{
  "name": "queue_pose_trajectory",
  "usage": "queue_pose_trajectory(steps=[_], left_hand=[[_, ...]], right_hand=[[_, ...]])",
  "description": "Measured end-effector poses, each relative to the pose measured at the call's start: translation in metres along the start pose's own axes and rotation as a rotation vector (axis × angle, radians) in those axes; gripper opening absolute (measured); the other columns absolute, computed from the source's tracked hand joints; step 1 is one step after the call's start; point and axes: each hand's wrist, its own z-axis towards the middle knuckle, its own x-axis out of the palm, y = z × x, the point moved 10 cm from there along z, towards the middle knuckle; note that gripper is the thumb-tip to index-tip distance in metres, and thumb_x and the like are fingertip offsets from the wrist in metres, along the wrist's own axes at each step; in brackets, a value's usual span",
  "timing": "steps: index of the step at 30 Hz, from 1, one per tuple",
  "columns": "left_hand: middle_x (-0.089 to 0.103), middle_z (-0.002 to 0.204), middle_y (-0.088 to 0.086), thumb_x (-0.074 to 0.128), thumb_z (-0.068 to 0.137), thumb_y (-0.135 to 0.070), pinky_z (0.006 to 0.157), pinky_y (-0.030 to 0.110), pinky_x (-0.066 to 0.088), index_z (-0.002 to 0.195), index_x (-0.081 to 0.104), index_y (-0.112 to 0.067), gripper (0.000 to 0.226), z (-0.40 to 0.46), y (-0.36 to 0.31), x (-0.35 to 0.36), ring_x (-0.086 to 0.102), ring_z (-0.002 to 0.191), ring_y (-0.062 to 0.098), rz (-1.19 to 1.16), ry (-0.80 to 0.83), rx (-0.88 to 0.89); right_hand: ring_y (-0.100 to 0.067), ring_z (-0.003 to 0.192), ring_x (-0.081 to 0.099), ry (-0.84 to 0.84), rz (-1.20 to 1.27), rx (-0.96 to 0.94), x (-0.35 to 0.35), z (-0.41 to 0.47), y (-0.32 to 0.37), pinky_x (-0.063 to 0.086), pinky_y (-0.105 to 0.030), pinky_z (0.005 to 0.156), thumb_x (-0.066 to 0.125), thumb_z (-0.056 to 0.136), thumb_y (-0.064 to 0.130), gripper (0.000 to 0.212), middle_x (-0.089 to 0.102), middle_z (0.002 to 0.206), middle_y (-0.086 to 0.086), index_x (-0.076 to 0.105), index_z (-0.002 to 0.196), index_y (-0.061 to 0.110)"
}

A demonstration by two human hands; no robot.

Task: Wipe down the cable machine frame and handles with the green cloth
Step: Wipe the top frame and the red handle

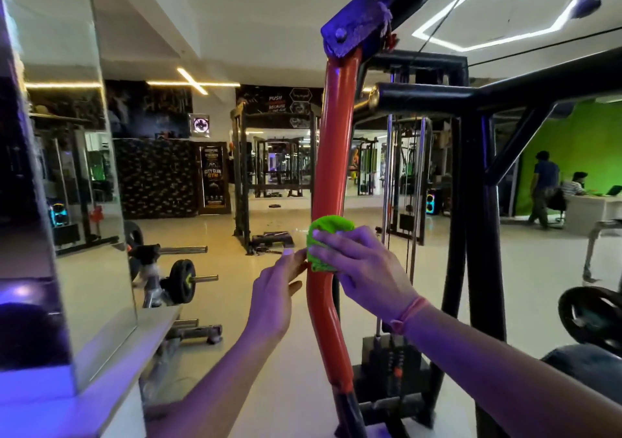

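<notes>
— Mirrors (pixel 84 155) and racks are filling the gym behind; where's the cloth?
— I'm pressing the green cloth (pixel 328 241) around the red bar (pixel 333 155), right hand (pixel 365 274) curling over it, left hand (pixel 274 298) resting loose-fingered beside the bar.

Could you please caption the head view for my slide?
Right hand presses the green cloth around the red bar; left hand touches it.

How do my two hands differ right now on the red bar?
The right hand curls around the green cloth and presses it against the red bar; the left hand holds no cloth and only touches the bar's left side with its fingertips. The right hand sits slightly higher than the left. The right wrist wears a pink band; the left is bare. Both meet the bar at mid-height.
</notes>
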Motion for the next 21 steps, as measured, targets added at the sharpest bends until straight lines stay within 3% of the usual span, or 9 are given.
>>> queue_pose_trajectory(steps=[5, 10, 14, 18, 21], left_hand=[[0.072, 0.122, -0.008, 0.039, 0.101, -0.052, 0.1, 0.033, 0.045, 0.118, 0.07, -0.03, 0.042, -0.014, 0.027, -0.005, 0.064, 0.118, 0.006, -0.01, -0.008, -0.043], [0.072, 0.12, -0.009, 0.027, 0.108, -0.043, 0.107, 0.037, 0.042, 0.111, 0.07, -0.032, 0.044, -0.027, 0.068, -0.011, 0.063, 0.119, 0.011, -0.081, -0.001, -0.202], [0.069, 0.126, -0.003, 0.026, 0.107, -0.044, 0.109, 0.041, 0.038, 0.123, 0.065, -0.022, 0.047, -0.034, 0.088, -0.016, 0.061, 0.123, 0.018, -0.139, -0.028, -0.271], [0.071, 0.119, -0.013, 0.023, 0.107, -0.046, 0.11, 0.039, 0.036, 0.118, 0.068, -0.03, 0.049, -0.042, 0.102, -0.016, 0.062, 0.12, 0.01, -0.133, -0.002, -0.294], [0.069, 0.127, -0.011, 0.023, 0.107, -0.047, 0.111, 0.039, 0.035, 0.125, 0.066, -0.028, 0.05, -0.05, 0.117, -0.021, 0.062, 0.121, 0.009, -0.121, 0.012, -0.32]], right_hand=[[-0.023, 0.09, 0.056, -0.155, 0.099, 0.259, 0.004, -0.013, -0.018, 0.053, -0.032, 0.084, 0.068, 0.077, 0.001, 0.061, 0.06, 0.141, 0.01, 0.067, 0.133, 0.025], [-0.026, 0.098, 0.058, 0.04, 0.229, 0.249, 0.051, -0.079, 0.026, 0.058, -0.041, 0.078, 0.058, 0.08, 0.009, 0.05, 0.049, 0.129, 0.001, 0.069, 0.126, 0.025], [-0.013, 0.098, 0.057, -0.093, 0.346, 0.565, 0.049, -0.073, 0.001, 0.055, -0.023, 0.082, 0.078, 0.074, 0.008, 0.055, 0.042, 0.131, 0.001, 0.069, 0.124, 0.03], [0.005, 0.098, 0.053, -0.089, 0.44, 0.66, 0.07, -0.122, 0.015, 0.048, -0.012, 0.084, 0.073, 0.078, 0.012, 0.054, 0.054, 0.114, 0.003, 0.069, 0.128, 0.031], [0.005, 0.099, 0.054, -0.109, 0.52, 0.766, 0.078, -0.144, 0.019, 0.041, -0.003, 0.084, 0.084, 0.075, 0.003, 0.059, 0.058, 0.11, 0.001, 0.07, 0.126, 0.028]])
